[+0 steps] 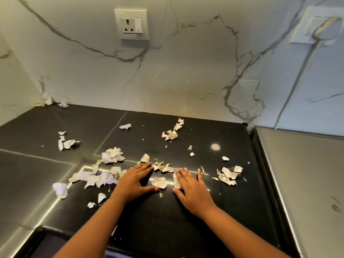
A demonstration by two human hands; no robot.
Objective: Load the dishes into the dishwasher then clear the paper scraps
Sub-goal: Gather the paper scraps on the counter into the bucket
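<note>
Now, in the head view, your left hand (134,183) lies palm down on the black counter (186,229). Its fingers are straight and held together, the thumb is spread to the side, and it grips nothing. Your right hand (191,190) lies flat just beside it, fingers straight and fanned, also gripping nothing. Its fingertips (179,174) press on a white scrap (176,181) that juts out toward your left hand. Between your two thumbs lies a loose scrap (159,182), clear of the right hand; it seems just to touch the left thumb tip, though the glare makes that hard to tell.

The paper scraps (162,167) lie on the counter all round your hands, with a thin line of small pieces just past both sets of fingertips. A long heap (93,178) touches the outer edge of your left hand, and a crumpled wad (112,155) sits a little beyond that hand. A torn cluster (229,175) lies outside your right hand, apart from it. Well beyond both hands, near the marble wall (186,71), more crumpled bits (170,135) lie in a loose row. Others (45,101) sit in the far corner on your left-hand side. A grey panel (307,174) adjoins the counter outside your right hand, well apart from it.
</note>
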